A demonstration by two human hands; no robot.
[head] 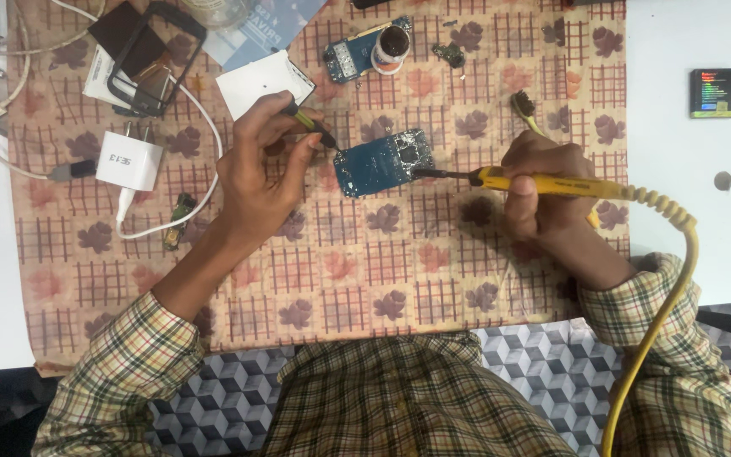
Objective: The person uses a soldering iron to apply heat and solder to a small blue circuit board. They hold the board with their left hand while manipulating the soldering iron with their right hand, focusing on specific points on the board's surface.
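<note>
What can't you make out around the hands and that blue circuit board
Head view:
- Parts on the blue circuit board: too small.
- Tool in the left hand: mostly hidden by fingers; only its dark tip shows.
- Brush under the right hand: handle covered.
- Yellow soldering iron cable: cut off at the bottom edge.

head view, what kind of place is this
Likely a small phone or electronics repair bench: a blue circuit board on a patterned mat, a yellow soldering iron in the right hand, loose phone frames.

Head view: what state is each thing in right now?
Left hand: pinching thin tool, tip at board edge.
Right hand: gripping yellow soldering iron, tip on board.
Blue circuit board: bare, flat on cloth.
White charger: lying loose, cable attached.
</note>
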